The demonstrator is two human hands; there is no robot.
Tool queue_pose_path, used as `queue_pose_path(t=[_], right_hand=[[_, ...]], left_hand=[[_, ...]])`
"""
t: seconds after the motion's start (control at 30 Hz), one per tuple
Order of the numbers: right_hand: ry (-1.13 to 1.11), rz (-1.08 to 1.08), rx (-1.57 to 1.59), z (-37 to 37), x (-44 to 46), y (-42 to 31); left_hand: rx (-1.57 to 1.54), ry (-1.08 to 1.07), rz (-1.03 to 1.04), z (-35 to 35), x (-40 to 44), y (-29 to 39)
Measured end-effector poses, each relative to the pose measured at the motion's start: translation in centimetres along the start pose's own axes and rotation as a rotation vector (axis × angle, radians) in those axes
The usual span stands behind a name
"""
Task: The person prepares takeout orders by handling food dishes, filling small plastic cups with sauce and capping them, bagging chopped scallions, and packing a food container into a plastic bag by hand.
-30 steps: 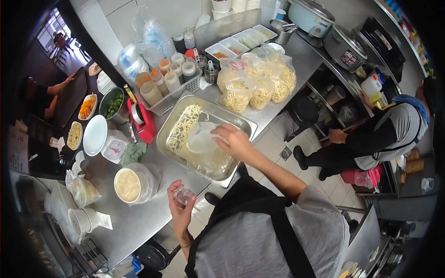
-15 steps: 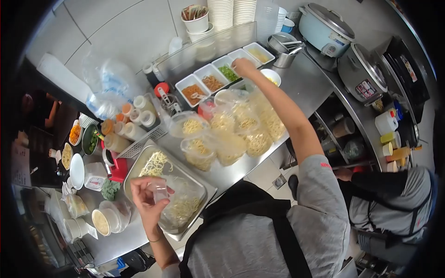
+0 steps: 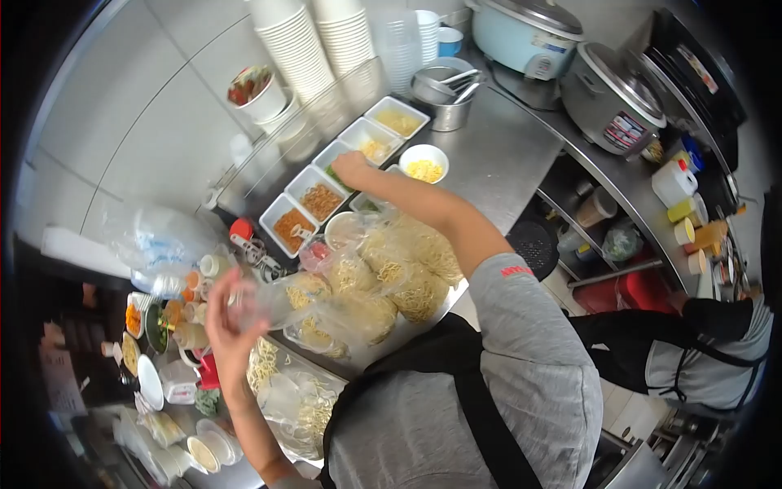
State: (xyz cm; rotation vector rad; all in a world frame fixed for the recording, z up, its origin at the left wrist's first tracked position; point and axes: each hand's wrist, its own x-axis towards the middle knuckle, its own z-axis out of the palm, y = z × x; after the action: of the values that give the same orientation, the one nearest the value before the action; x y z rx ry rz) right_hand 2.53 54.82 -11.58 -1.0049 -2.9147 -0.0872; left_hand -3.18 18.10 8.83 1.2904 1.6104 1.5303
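My left hand (image 3: 230, 324) is raised on the left, its fingers curled around a small clear plastic cup (image 3: 249, 305), both smeared by motion. My right hand (image 3: 352, 170) reaches into a white tub of chopped greens (image 3: 332, 173) in the topping row. Its fingers look drawn together and their tips are hidden, so what they pinch cannot be made out. Beside that tub are tubs of brown toppings (image 3: 321, 201) and pale yellow shreds (image 3: 375, 150). Below my right forearm sit several clear bags of noodles (image 3: 352, 275). A metal tray (image 3: 326, 371) with loose and bagged noodles lies nearer my body.
A bowl of yellow bits (image 3: 425, 165) and a metal pot with utensils (image 3: 446, 102) stand beyond my right forearm. Stacked white cups (image 3: 297, 57) line the back. Rice cookers (image 3: 529, 37) are at upper right. Another person (image 3: 700, 350) stands at right.
My right hand has shifted from beside the greens tub to over it. My left hand has risen with the cup, away from the noodle tray. The camera view has turned.
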Motion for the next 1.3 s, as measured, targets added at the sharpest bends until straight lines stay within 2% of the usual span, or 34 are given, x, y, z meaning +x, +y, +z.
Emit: queue_pose_path(t=[0.03,0.17,0.23,0.33,0.47,0.57,0.67,0.77,0.87,0.97,1.17,1.27,1.3], right_hand=[[0.011,-0.034,0.007,-0.1,-0.1,-0.1],[-0.07,-0.034,-0.023,-0.9,-0.3,-0.3],[-0.035,-0.023,-0.014,-0.9,-0.3,-0.3],[0.032,-0.008,-0.005,-0.3,-0.6,-0.5],[0.143,-0.008,0.013,-0.1,0.2,0.1],[0.136,-0.085,-0.022,-0.6,0.3,0.8],[0.165,-0.117,-0.146,-1.8,-1.3,1.1],[0.169,-0.087,-0.045,-1.7,-2.7,1.4],[-0.009,0.054,0.12,-1.4,-2.7,1.7],[-0.036,0.171,0.24,-0.8,-2.3,2.6],[-0.077,0.231,0.474,-4.8,-3.0,4.1],[0.037,0.175,0.443,-6.9,-3.4,3.6],[0.169,0.069,0.34,-7.4,-3.7,3.1]], left_hand=[[0.015,-0.005,0.036,0.2,2.1,-0.4],[0.004,-0.042,-0.048,0.3,8.3,-3.6],[-0.001,-0.063,-0.175,0.4,10.7,-4.9],[0.047,-0.092,-0.215,1.4,13.6,-6.7],[0.22,-0.15,-0.187,2.2,17.2,-11.5],[0.395,-0.169,-0.119,2.8,19.4,-15.3],[0.522,-0.18,-0.104,3.8,20.1,-16.2],[0.55,-0.199,-0.094,4.5,20.8,-17.7],[0.601,-0.183,-0.103,5.3,21.3,-18.8],[0.757,-0.183,-0.156,6.3,21.7,-19.5],[0.706,-0.143,-0.21,7.2,22.4,-21.0],[0.722,-0.122,-0.19,7.8,22.7,-21.2],[0.694,-0.105,-0.192,8.0,22.7,-21.2]])
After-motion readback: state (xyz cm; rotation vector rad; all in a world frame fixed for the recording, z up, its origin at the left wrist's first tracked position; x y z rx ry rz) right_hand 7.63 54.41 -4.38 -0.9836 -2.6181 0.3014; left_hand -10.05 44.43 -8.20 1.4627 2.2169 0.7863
